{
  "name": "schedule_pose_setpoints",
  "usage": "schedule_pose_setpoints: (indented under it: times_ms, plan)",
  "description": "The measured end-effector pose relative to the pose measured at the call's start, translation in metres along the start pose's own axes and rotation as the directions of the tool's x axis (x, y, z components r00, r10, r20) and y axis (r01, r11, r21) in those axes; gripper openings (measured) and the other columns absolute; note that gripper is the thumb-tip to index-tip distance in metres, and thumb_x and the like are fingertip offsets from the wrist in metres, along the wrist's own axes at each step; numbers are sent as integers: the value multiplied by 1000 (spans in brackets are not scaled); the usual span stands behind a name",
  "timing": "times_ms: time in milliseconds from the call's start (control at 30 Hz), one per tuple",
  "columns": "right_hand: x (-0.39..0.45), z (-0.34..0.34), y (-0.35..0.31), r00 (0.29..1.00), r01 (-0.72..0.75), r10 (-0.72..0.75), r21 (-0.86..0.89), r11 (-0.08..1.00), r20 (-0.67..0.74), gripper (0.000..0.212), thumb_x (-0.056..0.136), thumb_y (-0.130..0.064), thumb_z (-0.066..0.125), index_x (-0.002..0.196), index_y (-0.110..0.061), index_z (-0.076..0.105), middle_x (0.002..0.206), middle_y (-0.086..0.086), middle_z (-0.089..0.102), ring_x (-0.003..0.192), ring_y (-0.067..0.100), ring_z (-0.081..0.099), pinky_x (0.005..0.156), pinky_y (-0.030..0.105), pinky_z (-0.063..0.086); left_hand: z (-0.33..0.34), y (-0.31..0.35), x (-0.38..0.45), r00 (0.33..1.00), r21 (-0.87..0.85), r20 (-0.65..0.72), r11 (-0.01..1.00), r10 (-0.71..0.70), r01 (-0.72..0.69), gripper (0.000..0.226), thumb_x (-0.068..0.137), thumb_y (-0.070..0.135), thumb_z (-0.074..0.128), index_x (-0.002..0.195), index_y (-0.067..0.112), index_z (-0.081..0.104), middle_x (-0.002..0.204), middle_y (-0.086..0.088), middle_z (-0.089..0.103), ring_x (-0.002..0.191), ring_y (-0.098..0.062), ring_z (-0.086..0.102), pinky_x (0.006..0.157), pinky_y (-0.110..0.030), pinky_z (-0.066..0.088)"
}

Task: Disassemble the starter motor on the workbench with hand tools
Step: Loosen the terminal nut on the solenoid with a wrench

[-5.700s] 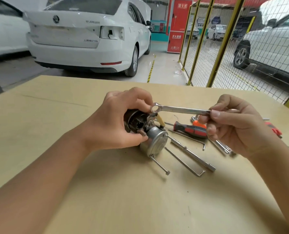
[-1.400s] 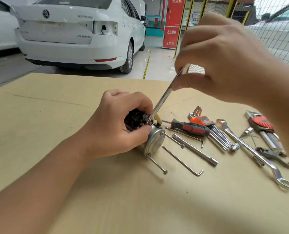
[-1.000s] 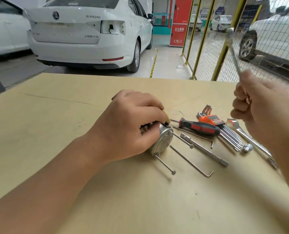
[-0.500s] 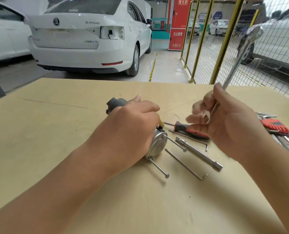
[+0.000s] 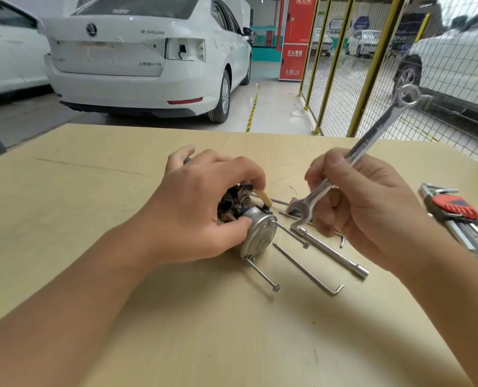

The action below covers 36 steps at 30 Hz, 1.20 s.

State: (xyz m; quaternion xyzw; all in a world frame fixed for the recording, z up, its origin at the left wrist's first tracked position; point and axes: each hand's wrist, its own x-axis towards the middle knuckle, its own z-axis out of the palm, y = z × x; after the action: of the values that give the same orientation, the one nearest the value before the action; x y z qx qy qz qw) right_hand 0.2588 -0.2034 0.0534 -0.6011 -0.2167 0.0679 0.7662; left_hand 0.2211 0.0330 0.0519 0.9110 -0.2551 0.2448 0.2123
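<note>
Counter [image 5: 92,208]: tan wooden surface carrying the motor and the loose tools.
Left hand [image 5: 201,208]: reaches in from the left, palm down over the motor, fingers curled across its top and thumb against the end cap; it grips the motor.
Right hand [image 5: 372,208]: raised above the counter, just right of the motor, fingers wrapped round the wrench shank.
Starter motor [image 5: 256,233]: lies on its side on the counter under the left hand, silver end cap toward the camera, two long bolts sticking out of it.
Wrench [image 5: 358,152]: held tilted, ring end up and to the right, open end down near the motor, apart from it.
Hex key set [image 5: 455,210]: far right on the counter.
</note>
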Motion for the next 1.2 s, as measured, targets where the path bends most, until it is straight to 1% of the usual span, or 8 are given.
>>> schedule_pose_setpoints:
  times_ms: [67,200,267,433,767,933,1100,1200]
  plan:
    - [-1,0,2,997,-2,0,22,1000,81,20,79,-22,72,85,-4,64,65,23,60,51,25,65,47,33,56,1,0,0,1000,-30,9,999,-15,16,45,72,32,69,112,41,51,100,27,57,105,2,55,119,-58,21]
    - [-5,6,14,990,-32,21,77,997,140,9,76,-3,78,81,-3,71,80,32,70,71,37,74,61,38,61,-2,-4,-2,1000,-123,7,992,-4,5,51,67,24,68,115,33,52,105,20,63,111,-4,57,119,-48,24]
    - [-5,8,20,989,-34,18,111,993,147,7,76,-2,77,80,-2,71,83,31,71,75,39,75,64,39,61,-5,-7,-3,1000,-176,1,984,17,-17,52,64,17,68,114,27,55,103,19,66,113,1,54,115,-46,28]
    - [-4,9,23,995,2,-20,186,982,94,14,76,-7,76,82,1,67,92,32,71,80,39,75,68,38,61,-7,-16,-3,998,-186,10,981,63,-61,52,61,8,70,110,23,60,97,7,70,103,-14,65,120,-51,24]
    - [-1,14,28,998,-32,18,220,975,63,12,75,-8,75,81,-3,66,94,28,72,82,36,76,69,35,62,-7,-17,-2,994,-230,-49,967,98,-107,43,64,8,74,105,20,64,95,10,69,101,-3,64,113,-41,31]
    - [-3,13,26,995,-5,-14,184,983,100,11,75,-8,75,82,-3,68,95,30,72,84,38,75,71,38,62,-11,-20,0,997,-349,-59,935,52,-69,26,74,4,69,99,11,72,91,8,72,89,-16,62,93,-33,40]
    - [-7,24,31,990,26,-51,183,983,135,10,77,-6,73,84,-1,68,95,31,71,84,42,74,72,42,62,-11,-23,0,998,-454,-57,891,-11,-17,24,75,-1,68,97,5,75,95,-7,73,88,-21,62,80,-23,44]
    - [-7,27,31,991,41,-64,193,980,118,9,77,-6,74,81,0,68,92,31,71,81,42,74,71,43,62,-10,-22,1,995,-489,-102,871,3,-52,23,75,-7,68,94,4,72,92,-15,72,85,-25,67,76,-25,48]
